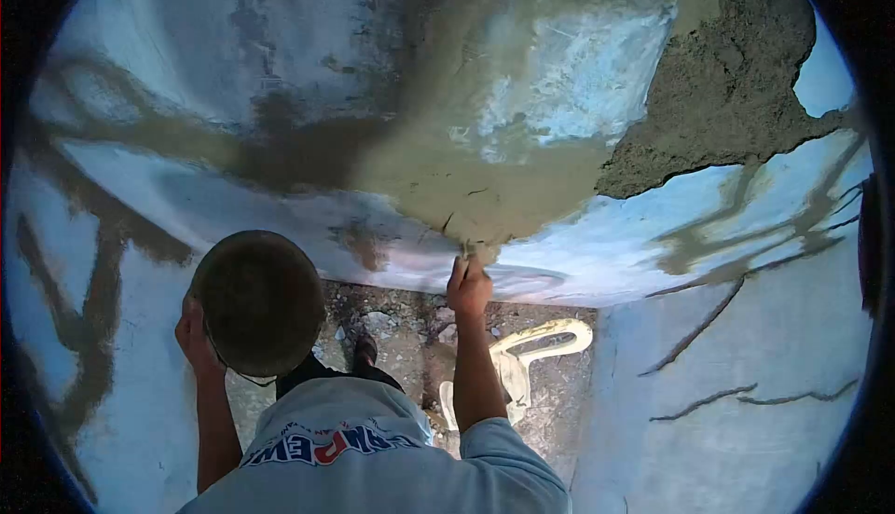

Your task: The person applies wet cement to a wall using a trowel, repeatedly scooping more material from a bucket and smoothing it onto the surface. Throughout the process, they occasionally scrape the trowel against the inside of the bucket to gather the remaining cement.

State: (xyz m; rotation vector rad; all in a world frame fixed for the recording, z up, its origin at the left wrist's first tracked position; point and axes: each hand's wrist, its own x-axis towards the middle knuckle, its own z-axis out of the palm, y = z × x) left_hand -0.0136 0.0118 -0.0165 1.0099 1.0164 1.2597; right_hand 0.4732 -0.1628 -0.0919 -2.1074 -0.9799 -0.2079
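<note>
A round dark bowl (258, 302) is held at its left side by my left hand (196, 335), whose fingers curl round the edge. My right hand (469, 286) is closed on the handle of a small tool (472, 249), its blade hard to make out against the wall. That tool touches the lower edge of a smooth patch of wet plaster (485, 192) on the wall. Rough, thicker plaster (732, 76) covers the wall at the upper right.
A cream plastic chair (513, 376) stands on the rubble-strewn floor (410, 323) right of my body. My foot (365, 350) shows below the wall. Cracks (697, 330) run across the right-hand wall, and plastered lines (101, 314) branch over the left-hand one.
</note>
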